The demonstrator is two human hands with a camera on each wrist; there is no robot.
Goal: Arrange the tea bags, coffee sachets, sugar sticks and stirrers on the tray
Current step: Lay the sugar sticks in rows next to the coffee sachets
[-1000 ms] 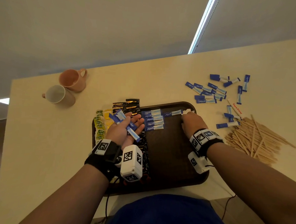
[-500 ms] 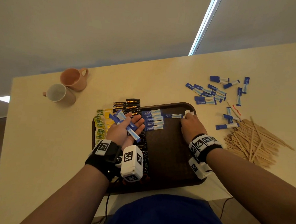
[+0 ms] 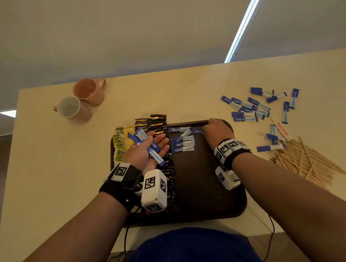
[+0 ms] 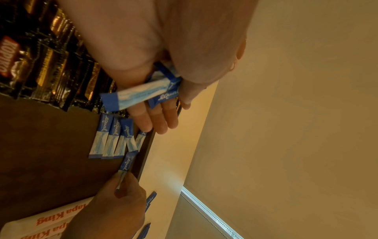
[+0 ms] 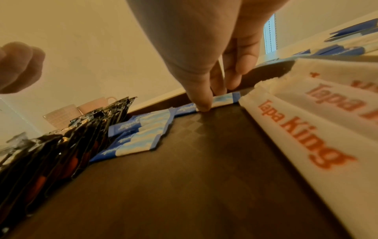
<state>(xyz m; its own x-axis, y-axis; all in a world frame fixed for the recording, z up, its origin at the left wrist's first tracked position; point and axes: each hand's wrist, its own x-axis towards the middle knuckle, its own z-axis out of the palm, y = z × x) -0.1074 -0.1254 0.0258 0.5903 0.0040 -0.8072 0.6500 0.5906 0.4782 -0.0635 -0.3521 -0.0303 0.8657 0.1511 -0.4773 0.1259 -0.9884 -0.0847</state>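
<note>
A blue sugar stick (image 3: 196,130) lies at the far edge of the brown tray (image 3: 205,192), pinched by the fingertips of the right hand (image 3: 216,131). The left hand (image 3: 147,149), palm up with fingers spread, carries more sticks (image 3: 145,142) over the coffee sachets (image 3: 154,124); loose sticks (image 3: 249,108) and wooden stirrers (image 3: 311,160) lie on the worktop (image 3: 56,164), right.

I see blue-and-white sugar sticks (image 3: 182,144), black-and-gold coffee sachets (image 3: 152,122), yellow-green tea bags (image 3: 119,144), a dark brown tray (image 3: 205,192), a cream bench (image 3: 56,164) and pale wooden stirrers (image 3: 310,162).

"equal" on blue sugar sticks (image 4: 114,135), "tapa king" on white sachets (image 5: 319,129), "kopiko" on coffee sachet (image 4: 8,58)
</note>
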